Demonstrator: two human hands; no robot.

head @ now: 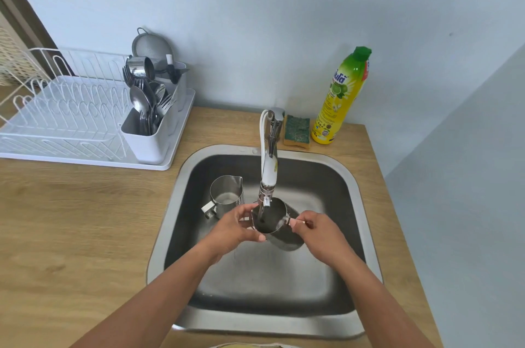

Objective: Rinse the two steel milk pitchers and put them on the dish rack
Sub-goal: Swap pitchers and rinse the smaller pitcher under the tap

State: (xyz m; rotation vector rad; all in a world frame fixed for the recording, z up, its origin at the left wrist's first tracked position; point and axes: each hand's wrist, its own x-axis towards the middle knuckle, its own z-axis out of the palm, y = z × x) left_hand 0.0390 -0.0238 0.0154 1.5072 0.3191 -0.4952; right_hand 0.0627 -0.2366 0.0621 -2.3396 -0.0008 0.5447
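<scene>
Under the tap spout (267, 200) I hold one steel milk pitcher (279, 236) tilted over the sink (352, 194). My left hand (235, 229) grips its rim and left side. My right hand (318, 234) pinches its right edge near the spout lip. A second steel pitcher (227, 195) stands upright in the back left of the basin, its handle toward the sink's left wall. The white dish rack (65, 117) sits on the counter at the far left.
A cutlery caddy (150, 131) full of spoons and forks stands at the rack's right end, with a strainer (152, 46) behind it. A sponge (297, 130) and a yellow dish-soap bottle (339, 100) stand behind the sink. A wall closes the right side.
</scene>
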